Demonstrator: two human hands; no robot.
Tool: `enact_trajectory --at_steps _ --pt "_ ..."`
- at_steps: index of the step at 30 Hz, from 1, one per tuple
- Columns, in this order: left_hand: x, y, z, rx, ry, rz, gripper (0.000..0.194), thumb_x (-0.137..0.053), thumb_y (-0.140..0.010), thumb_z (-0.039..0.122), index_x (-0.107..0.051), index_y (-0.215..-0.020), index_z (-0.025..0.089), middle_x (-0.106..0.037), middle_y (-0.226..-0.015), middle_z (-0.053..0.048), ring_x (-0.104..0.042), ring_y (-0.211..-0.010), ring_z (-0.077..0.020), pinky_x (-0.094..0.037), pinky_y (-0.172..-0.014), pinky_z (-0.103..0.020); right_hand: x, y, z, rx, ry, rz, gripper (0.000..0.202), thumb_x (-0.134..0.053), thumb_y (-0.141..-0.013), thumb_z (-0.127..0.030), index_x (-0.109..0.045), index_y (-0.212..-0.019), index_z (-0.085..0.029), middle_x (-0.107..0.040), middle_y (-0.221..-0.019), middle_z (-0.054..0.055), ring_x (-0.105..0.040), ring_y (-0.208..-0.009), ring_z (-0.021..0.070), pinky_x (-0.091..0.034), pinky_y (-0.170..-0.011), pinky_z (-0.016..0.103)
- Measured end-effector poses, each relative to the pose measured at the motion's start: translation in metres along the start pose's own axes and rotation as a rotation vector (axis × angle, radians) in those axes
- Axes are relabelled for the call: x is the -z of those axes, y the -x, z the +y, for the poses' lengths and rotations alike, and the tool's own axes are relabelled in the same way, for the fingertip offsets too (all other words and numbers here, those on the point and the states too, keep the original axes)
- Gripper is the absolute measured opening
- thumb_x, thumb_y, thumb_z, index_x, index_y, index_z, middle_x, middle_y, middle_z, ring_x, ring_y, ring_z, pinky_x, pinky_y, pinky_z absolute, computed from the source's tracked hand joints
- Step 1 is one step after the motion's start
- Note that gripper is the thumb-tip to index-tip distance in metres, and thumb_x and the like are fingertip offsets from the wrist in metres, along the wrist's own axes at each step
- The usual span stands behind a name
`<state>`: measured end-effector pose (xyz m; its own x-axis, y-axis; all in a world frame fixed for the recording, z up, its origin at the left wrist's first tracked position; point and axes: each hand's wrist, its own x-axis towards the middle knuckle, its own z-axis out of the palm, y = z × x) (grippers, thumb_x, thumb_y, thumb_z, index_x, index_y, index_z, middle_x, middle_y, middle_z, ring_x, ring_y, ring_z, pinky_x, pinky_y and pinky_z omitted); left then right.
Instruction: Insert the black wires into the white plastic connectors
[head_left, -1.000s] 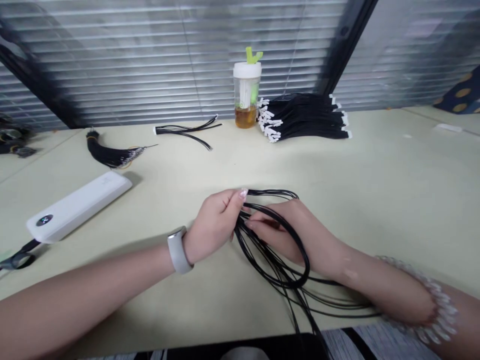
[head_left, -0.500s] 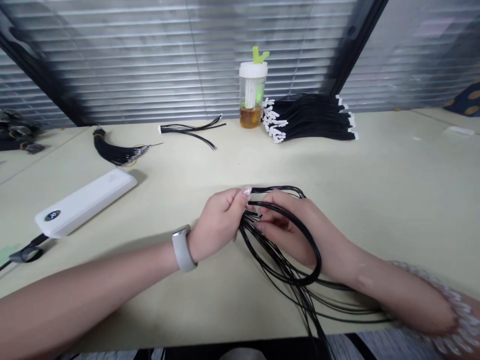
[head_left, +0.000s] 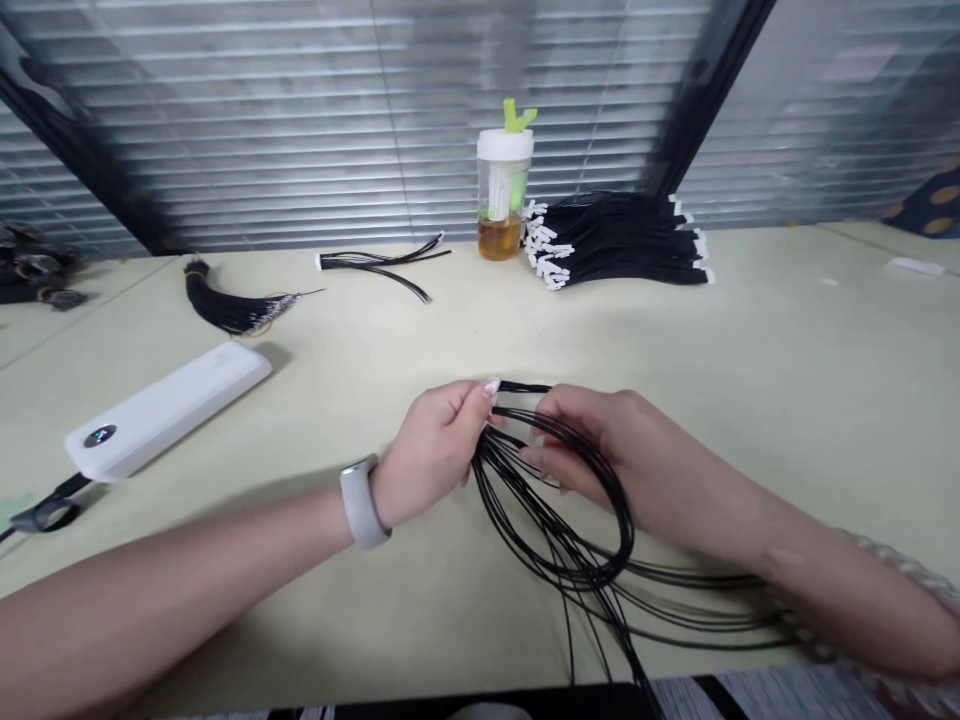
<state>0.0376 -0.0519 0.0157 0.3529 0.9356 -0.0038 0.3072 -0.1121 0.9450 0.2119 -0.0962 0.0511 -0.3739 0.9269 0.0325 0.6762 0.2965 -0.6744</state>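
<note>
My left hand (head_left: 442,440), with a grey band on its wrist, is closed around a bundle of thin black wires (head_left: 555,540). From its grip, the wires bend into a wide loop, and others trail down over the near table edge and to the right under my right forearm. My right hand (head_left: 600,445) reaches into the loop, its thumb and forefinger curled close together on wires just right of my left fist. The wire ends inside the left fist are hidden.
Behind my hands on the table (head_left: 360,360) are a bottle of amber drink (head_left: 504,195), a stack of black cables with white connectors (head_left: 622,240), a small split cable (head_left: 375,262) and a tied wire bundle (head_left: 225,305). To the left lies a white power bank (head_left: 172,410).
My right hand has shifted slightly right along the wires. The wire ends seen at its fingertips before no longer show, and the loop has spread. My left hand keeps its grip.
</note>
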Motion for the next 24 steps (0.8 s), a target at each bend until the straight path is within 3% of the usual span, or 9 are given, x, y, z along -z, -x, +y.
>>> enact_trajectory --at_steps 5,10,15,20,24 --pt "0.001 0.001 0.0 0.0 0.001 -0.011 0.043 -0.039 -0.085 0.052 -0.048 -0.064 0.016 -0.04 -0.039 0.007 -0.037 -0.031 -0.0044 -0.029 -0.031 -0.016 -0.006 -0.001 -0.001 0.058 0.044 -0.119 0.028 -0.044 -0.086 -0.026 -0.044 -0.06 -0.017 -0.04 -0.054 -0.005 -0.032 -0.051 0.0069 -0.028 -0.046 0.021" --pt "0.001 0.001 0.0 -0.024 -0.004 -0.012 0.043 -0.038 -0.086 0.051 -0.048 -0.063 0.016 -0.039 -0.039 0.007 -0.037 -0.031 -0.0045 -0.03 -0.033 -0.016 -0.012 -0.001 0.0 0.085 0.037 -0.075 0.023 -0.041 -0.086 -0.02 -0.046 -0.063 -0.016 -0.042 -0.057 -0.004 -0.032 -0.054 0.0078 -0.029 -0.049 0.023" --pt "0.001 0.001 0.0 -0.026 -0.016 0.0 0.044 -0.038 -0.085 0.052 -0.047 -0.061 0.016 -0.041 -0.04 0.006 -0.038 -0.032 -0.005 -0.03 -0.033 -0.017 -0.015 -0.003 0.002 0.111 -0.03 -0.062 0.026 -0.04 -0.085 -0.019 -0.041 -0.059 -0.016 -0.035 -0.055 -0.004 -0.027 -0.054 0.0078 -0.027 -0.047 0.022" --pt "0.0 0.001 0.0 -0.034 -0.024 -0.006 0.044 -0.038 -0.086 0.05 -0.047 -0.061 0.016 -0.042 -0.04 0.006 -0.038 -0.033 -0.0048 -0.03 -0.035 -0.017 -0.017 -0.004 0.004 0.111 -0.006 -0.041 0.027 -0.038 -0.089 -0.025 -0.051 -0.068 -0.015 -0.048 -0.062 -0.003 -0.034 -0.057 0.0081 -0.031 -0.053 0.023" --pt "0.0 0.001 0.001 -0.045 -0.039 0.009 0.043 -0.037 -0.087 0.049 -0.046 -0.06 0.016 -0.042 -0.039 0.006 -0.037 -0.034 -0.0048 -0.03 -0.036 -0.017 -0.017 -0.003 0.004 0.113 -0.011 -0.048 0.027 -0.037 -0.088 -0.022 -0.044 -0.062 -0.015 -0.04 -0.058 -0.004 -0.03 -0.056 0.0076 -0.028 -0.051 0.022"
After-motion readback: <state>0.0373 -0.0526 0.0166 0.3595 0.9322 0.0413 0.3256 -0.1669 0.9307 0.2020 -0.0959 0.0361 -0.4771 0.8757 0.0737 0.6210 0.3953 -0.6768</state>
